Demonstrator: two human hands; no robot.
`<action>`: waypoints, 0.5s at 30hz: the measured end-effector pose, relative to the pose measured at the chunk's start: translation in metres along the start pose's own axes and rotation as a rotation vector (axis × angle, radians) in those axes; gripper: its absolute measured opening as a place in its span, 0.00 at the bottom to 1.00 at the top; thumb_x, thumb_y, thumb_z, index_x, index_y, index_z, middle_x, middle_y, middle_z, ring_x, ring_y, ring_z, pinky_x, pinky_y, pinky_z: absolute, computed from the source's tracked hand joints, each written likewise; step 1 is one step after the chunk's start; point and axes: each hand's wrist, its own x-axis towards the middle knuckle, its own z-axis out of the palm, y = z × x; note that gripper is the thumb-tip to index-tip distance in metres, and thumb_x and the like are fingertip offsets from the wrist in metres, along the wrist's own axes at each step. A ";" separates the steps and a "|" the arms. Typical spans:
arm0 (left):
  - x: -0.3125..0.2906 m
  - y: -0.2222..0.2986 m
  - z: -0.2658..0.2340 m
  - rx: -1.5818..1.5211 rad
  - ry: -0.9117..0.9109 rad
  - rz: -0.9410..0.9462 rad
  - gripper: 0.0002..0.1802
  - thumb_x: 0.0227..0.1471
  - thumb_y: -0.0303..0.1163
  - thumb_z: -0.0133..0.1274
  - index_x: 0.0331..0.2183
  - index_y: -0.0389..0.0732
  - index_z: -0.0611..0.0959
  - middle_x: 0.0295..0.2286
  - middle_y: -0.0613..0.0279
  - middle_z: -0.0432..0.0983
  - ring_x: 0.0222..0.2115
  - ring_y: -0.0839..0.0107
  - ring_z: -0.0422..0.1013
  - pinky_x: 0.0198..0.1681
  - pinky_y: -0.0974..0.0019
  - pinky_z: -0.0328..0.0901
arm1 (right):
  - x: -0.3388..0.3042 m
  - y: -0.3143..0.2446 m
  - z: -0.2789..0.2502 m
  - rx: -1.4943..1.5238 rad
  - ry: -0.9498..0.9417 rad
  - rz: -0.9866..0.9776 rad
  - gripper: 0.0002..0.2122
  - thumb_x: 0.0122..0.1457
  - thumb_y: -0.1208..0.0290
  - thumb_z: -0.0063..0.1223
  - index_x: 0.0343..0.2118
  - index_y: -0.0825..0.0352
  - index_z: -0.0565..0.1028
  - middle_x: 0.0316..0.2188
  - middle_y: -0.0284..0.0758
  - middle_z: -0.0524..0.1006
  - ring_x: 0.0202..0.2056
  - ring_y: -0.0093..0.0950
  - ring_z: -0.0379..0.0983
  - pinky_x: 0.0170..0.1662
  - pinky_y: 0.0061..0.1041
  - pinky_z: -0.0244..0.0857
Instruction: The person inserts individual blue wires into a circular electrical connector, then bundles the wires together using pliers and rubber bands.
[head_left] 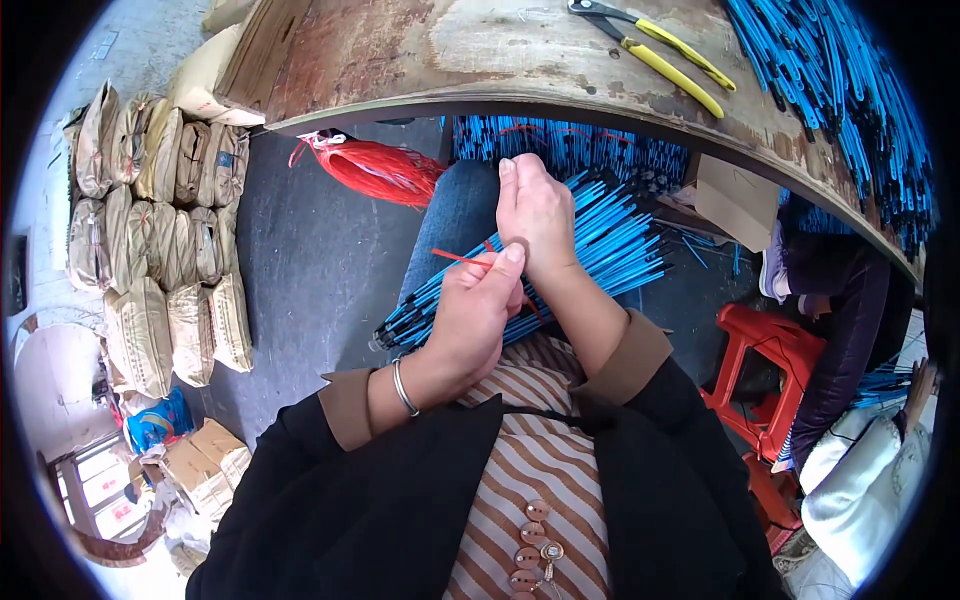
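Left hand point(472, 308) clamped on red strip point(455, 258), right hand point(540, 215) curled, grip unclear, blue rods point(612, 245) beneath

Middle of blue rod bundle point(615, 240) partly hidden behind left hand point(472, 315) and right hand point(537, 215); contents of the right's curled fingers not visible. Red tie point(455, 259): course lost at left thumb. Rod pile point(850, 95), upper right, cut off by top edge.

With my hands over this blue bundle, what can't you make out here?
Head view:
Blue bundle: middle hidden by left hand and right hand.
Red strip: one end disappears inside the left hand.
Right hand: anything inside is hidden by its back.
Blue rods up right: cut off by picture edge.
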 end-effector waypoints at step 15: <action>-0.021 -0.005 -0.022 0.668 -0.469 0.299 0.04 0.49 0.26 0.52 0.25 0.38 0.74 0.21 0.67 0.68 0.20 0.81 0.61 0.24 0.72 0.59 | -0.050 -0.073 -0.142 0.371 -0.310 -0.326 0.10 0.59 0.72 0.44 0.21 0.69 0.67 0.14 0.32 0.69 0.14 0.23 0.67 0.16 0.23 0.58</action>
